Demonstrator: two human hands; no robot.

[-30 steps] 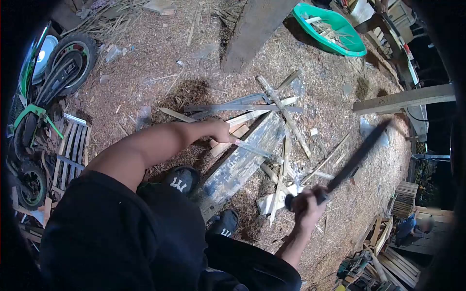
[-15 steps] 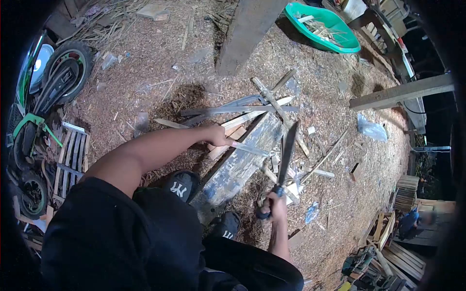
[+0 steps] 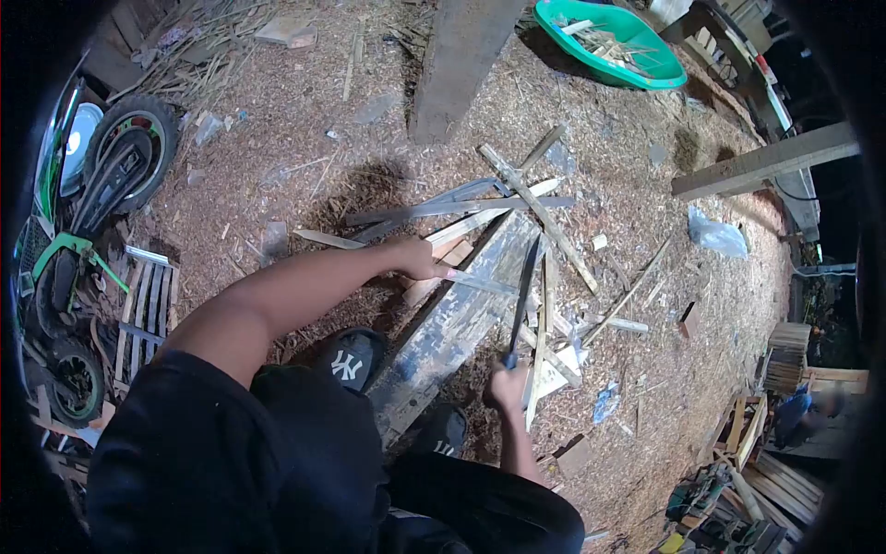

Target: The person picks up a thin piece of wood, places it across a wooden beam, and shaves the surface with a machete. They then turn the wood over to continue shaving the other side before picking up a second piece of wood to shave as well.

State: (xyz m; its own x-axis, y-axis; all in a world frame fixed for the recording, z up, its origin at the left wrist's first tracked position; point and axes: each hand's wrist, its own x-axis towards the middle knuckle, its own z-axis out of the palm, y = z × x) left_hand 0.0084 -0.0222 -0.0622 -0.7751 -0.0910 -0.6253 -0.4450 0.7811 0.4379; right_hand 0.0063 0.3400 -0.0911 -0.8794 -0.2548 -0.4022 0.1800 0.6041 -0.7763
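Observation:
A thin wood strip (image 3: 484,283) lies across the worn plank (image 3: 443,332), its near end gripped in my left hand (image 3: 420,258). My right hand (image 3: 507,386) is closed round the handle of a machete (image 3: 525,300). The dark blade points away from me and overlaps the far end of the strip, over the plank's right edge. Beyond the plank, several long sticks (image 3: 540,217) lie crossed on the ground. Pale pointed stakes (image 3: 494,217) rest beside my left hand. My feet, in dark sandals (image 3: 349,360), stand on either side of the plank.
Wood chips cover the ground. A green basin (image 3: 614,46) holding scraps stands at the far right, near wooden posts (image 3: 461,74). On the left are a small green bike (image 3: 69,245) and a slatted crate (image 3: 148,305). A person in blue (image 3: 794,415) is at the right.
The machete has come down and left, from raised at the right to over the plank and strip. A split stick now shows beside the blade. My left hand stays on the strip.

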